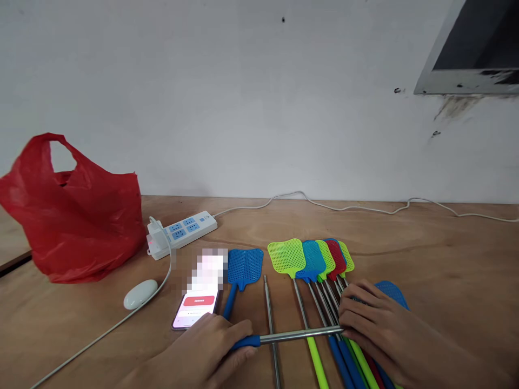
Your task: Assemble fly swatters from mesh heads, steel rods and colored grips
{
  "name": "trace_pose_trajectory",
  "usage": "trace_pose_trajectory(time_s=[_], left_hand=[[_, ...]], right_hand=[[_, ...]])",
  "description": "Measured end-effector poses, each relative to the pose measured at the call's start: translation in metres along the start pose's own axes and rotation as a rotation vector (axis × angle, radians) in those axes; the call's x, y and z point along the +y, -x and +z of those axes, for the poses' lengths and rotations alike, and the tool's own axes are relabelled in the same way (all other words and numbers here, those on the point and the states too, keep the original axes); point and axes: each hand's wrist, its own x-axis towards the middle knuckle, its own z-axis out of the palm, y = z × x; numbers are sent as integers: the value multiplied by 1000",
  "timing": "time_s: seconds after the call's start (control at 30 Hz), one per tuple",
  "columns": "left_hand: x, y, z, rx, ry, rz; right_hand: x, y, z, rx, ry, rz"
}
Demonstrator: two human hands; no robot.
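My left hand [213, 346] is closed around the blue grip of a telescopic metal fly swatter handle [300, 335]. The rod lies crosswise above other swatters, and its far end disappears into the closed fingers of my right hand [373, 327]. Behind my right hand shows a blue mesh swatter head [391, 293]; whether it joins this rod is hidden. Beneath the rod, fly swatters with yellow-green [287, 256], blue [311, 259] and red [335, 256] heads lie fanned out. A separate blue swatter [245, 266] lies beyond my left hand, near a bare metal rod [270, 313].
Left of centre lies a phone [198, 302] with a lit screen, partly pixelated. Behind it are a white power strip [186, 232] and its cable [279, 199] along the wall. A white oval device [140, 294] and a red plastic bag [81, 221] are farther left on the wooden table [454, 259].
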Motion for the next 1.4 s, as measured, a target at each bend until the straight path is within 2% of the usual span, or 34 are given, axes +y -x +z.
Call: trace_pose_trajectory(time_s=[0.17,0.33,0.57,0.73,0.87,1.13,1.3,1.4], left_hand=[[8,-1,1,42,15,-53],[9,-1,4,53,5,-66],[16,-5,3,-2,-53,-68],[31,-20,-4,-81,-123,-57],[33,-32,-5,-97,-149,-53],[25,-35,4,-49,-165,-25],[23,-32,7,25,-117,7],[25,-32,4,24,-117,-14]], right_hand=[[0,-2,3,67,75,-10],[3,-4,0,37,67,21],[-3,-5,3,116,71,19],[-8,-10,11,137,67,-25],[-10,-17,13,155,77,-18],[-9,-18,10,89,123,-34],[-10,-21,9,83,126,-43],[-9,-22,12,99,133,-44]])
